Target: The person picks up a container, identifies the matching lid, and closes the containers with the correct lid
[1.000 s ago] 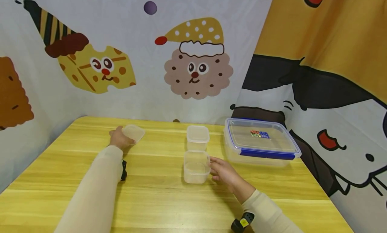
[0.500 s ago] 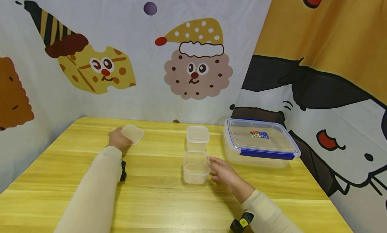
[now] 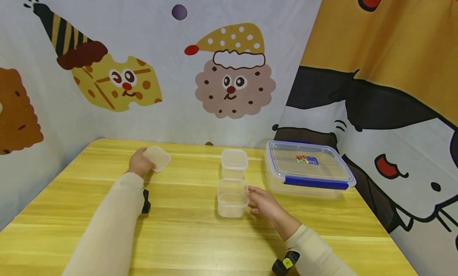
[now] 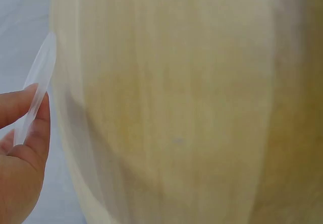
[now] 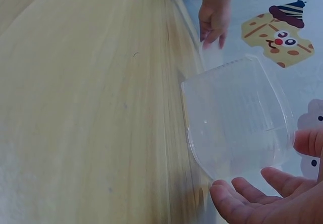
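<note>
At the back left of the table, my left hand (image 3: 140, 163) pinches a thin translucent lid (image 3: 160, 158) by its edge. In the left wrist view, the lid (image 4: 43, 67) is seen almost edge-on between thumb and fingers. An uncovered small clear plastic container (image 3: 232, 206) stands upright at the middle of the table. Beside its right wall is my right hand (image 3: 266, 206), fingers relaxed. The right wrist view shows the thumb at the rim of the container (image 5: 237, 118) and the other fingers (image 5: 245, 186) loosely bent along its side.
Just behind the uncovered container stands a second small container (image 3: 234, 163) with its lid on. A large clear storage box (image 3: 311, 168) with blue clips sits at the back right. A patterned cloth (image 3: 179, 125) hangs behind the wooden table (image 3: 186, 244).
My left hand and the lid have shifted slightly, with the lid tilting up a little. The right hand and both small containers have stayed in place.
</note>
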A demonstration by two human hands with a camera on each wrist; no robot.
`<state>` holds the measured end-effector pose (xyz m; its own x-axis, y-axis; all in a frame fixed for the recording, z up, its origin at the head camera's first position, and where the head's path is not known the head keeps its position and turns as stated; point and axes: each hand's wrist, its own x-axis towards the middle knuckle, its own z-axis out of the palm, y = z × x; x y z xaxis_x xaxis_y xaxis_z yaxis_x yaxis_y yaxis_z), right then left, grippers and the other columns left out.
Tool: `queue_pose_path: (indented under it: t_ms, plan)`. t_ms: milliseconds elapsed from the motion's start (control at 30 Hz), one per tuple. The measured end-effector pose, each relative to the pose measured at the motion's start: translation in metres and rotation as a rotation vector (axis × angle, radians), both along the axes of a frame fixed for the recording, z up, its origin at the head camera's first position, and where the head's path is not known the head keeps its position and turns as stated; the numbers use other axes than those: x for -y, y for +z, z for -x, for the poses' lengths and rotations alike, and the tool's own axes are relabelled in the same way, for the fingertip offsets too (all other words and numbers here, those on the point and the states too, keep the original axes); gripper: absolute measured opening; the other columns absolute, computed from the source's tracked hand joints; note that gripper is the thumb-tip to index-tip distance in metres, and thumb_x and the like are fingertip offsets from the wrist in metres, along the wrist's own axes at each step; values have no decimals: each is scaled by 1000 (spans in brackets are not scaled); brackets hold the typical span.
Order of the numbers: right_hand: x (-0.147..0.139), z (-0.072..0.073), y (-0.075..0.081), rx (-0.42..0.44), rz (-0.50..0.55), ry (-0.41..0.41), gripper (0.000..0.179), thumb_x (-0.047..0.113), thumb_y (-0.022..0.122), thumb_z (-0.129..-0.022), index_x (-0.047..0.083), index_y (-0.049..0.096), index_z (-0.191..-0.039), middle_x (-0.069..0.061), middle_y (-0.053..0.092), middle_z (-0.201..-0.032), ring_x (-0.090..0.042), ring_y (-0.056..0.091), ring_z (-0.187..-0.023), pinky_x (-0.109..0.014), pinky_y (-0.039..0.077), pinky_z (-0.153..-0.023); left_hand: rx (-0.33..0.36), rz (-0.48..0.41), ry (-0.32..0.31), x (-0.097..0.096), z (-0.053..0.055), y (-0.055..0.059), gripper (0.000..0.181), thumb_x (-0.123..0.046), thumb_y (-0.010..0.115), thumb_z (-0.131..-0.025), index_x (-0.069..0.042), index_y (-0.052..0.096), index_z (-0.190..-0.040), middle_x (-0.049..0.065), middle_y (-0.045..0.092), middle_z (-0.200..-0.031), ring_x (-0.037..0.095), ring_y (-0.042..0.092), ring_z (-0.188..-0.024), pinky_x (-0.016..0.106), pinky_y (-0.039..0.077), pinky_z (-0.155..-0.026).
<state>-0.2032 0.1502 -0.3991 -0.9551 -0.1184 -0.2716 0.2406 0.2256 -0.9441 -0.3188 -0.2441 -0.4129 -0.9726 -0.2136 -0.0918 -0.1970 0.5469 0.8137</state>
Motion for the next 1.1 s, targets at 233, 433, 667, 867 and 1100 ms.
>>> queue_pose_path:
  t_ms: [233,433,667,867,1100]
  plan:
    - [0,0,1,5,26,-6,50,16,47,-97,-8,41,-140,-27,57,-129,-40,55,-119,-45,51,-88,-29,7,-21,-1,1,6,78,8,64,-74,12,29,-143,37,41,-135,45,41,-121,53,35,-108]
    - [-1,0,2,7,33,-3,49,17,47,-98,-7,41,-140,-27,57,-129,-40,55,-119,-44,51,-87,-16,-70,-5,-4,0,11,79,9,64,-78,9,26,-147,35,41,-136,41,42,-119,52,40,-104]
    - [-2,0,1,8,36,3,50,19,47,-98,-6,40,-142,-26,55,-131,-41,53,-121,-48,49,-91,-25,-115,-34,-5,-6,12,79,9,62,-82,7,21,-150,36,37,-139,42,41,-121,51,44,-100]
    - [-4,-1,2,12,49,-17,48,18,48,-98,-5,42,-140,-26,55,-132,-40,53,-121,-46,50,-89,-69,-119,-56,-9,-12,16,78,10,61,-83,8,21,-149,35,38,-138,41,42,-118,50,44,-99]
    - [-7,-1,6,-4,63,-7,47,16,47,-97,-5,43,-139,-27,52,-135,-42,49,-124,-53,44,-97,-118,-129,-79,-16,-16,25,75,10,62,-83,8,24,-148,34,42,-136,39,44,-115,47,45,-95]
